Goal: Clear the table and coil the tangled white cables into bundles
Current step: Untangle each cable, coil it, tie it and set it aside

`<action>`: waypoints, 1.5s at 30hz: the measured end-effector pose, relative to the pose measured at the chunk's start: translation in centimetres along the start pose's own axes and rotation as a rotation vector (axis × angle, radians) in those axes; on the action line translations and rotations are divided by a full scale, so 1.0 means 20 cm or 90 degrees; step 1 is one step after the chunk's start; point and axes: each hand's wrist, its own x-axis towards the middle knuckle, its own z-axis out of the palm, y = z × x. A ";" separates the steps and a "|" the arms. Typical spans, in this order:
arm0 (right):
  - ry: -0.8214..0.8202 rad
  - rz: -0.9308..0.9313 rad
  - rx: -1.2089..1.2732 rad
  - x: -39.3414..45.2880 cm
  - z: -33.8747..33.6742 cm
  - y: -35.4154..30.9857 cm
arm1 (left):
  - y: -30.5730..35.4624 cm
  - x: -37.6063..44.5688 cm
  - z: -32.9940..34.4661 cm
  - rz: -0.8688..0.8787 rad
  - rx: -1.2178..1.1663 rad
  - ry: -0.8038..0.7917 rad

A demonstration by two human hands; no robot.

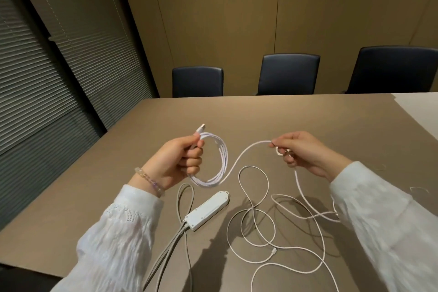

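My left hand [180,159] grips a coil of white cable [219,165] of several loops, held above the brown table [308,121]; a plug end [200,128] sticks up past my thumb. The same cable runs in an arc to my right hand [305,153], which pinches it between thumb and fingertips. From my right hand a strand drops to a loose tangle of white cable [258,225] spread on the table in front of me, with a small connector [273,251] lying near the front.
A white power strip [207,210] lies on the table below the coil, with grey cords [166,251] running off the front edge. Three dark chairs [288,74] stand behind the far edge. Window blinds [35,78] fill the left side.
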 end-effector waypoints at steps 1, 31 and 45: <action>0.036 -0.018 0.005 -0.01 0.05 -0.04 | -0.03 0.01 0.03 0.006 0.043 0.015; 0.057 -0.164 0.072 -0.17 0.41 0.06 | -0.04 0.00 0.17 0.046 -0.282 -0.198; 0.016 -0.200 0.019 -0.14 0.38 0.05 | -0.03 0.00 0.16 -0.004 -0.161 -0.130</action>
